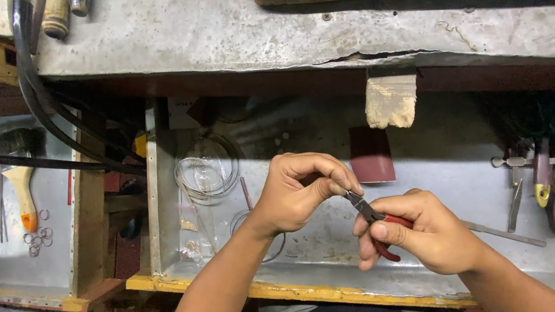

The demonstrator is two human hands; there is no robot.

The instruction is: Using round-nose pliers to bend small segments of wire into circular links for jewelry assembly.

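Red-handled pliers sit in the right hand, fingers wrapped tight round the grips, just right of the frame's centre, with the narrow nose angled up and left to meet the left hand. That hand is curled into a close pinch at thumb and forefinger; whatever it pinches against the plier tips is too small to make out. Both hands hover over a scuffed metal tray, with coils of thin wire lying left of centre and a dark red square of paper just above the hands. As I judge it, the nose works so near the fingertips that a slip could nip the skin, and too hard a squeeze could flick the tiny piece away into the tray's litter.
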